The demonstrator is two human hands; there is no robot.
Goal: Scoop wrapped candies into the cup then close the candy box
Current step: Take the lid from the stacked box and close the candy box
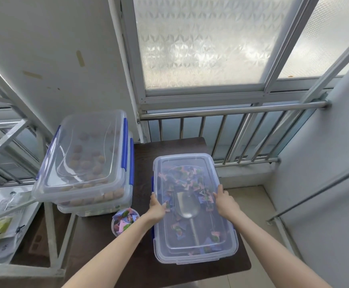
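A clear plastic candy box with blue side latches stands on the dark table, its clear lid lying on top. Through the lid show pink, blue and green wrapped candies and a metal scoop. My left hand presses on the lid's left edge. My right hand presses on its right edge. A small clear cup holding wrapped candies stands left of the box, just beside my left forearm.
Two stacked clear boxes with blue latches, holding round brown items, sit at the table's back left. A white metal frame and plastic bags are at left. A steel railing and window run behind.
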